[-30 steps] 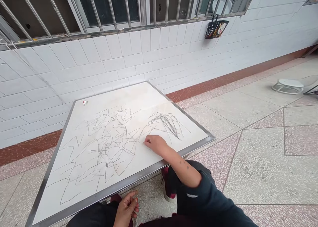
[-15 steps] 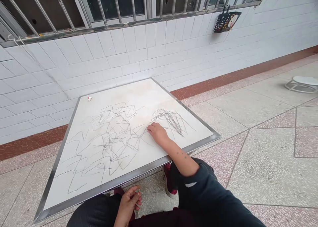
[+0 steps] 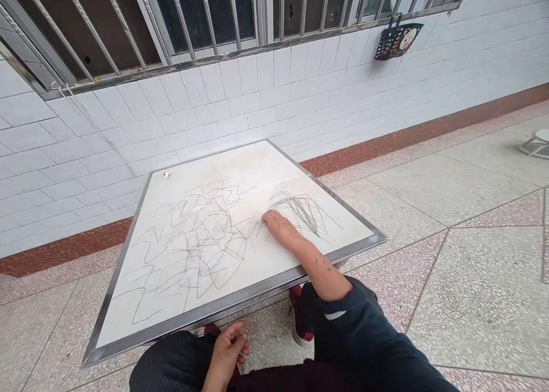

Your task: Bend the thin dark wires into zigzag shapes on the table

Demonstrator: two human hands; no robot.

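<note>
My right hand (image 3: 279, 227) rests on the white tabletop (image 3: 141, 295), right of its middle, with the fingers bent down and pressed together. Whatever lies under the fingertips, if anything, is hidden from view. Thin dark scribbled lines (image 3: 201, 246) cover the left and centre of the top. A denser bundle of dark strokes (image 3: 300, 209) is just beyond my right hand, to its right. Below the near table edge, over my lap, my left hand (image 3: 229, 349) hangs with loosely curled fingers, apart from the table. No object shows in it.
A grey metal rim (image 3: 240, 297) borders the table. Toward its far left corner lies a small white and red object (image 3: 166, 175). Behind stand a white tiled wall (image 3: 240, 106) and barred windows. A dark patterned bag (image 3: 397, 40) hangs there. A white stool (image 3: 538, 143) stands far right.
The view has shifted, so the table and wall appear farther right. My right hand has moved slightly over the tabletop, away from me. My left hand keeps about the same pose.
</note>
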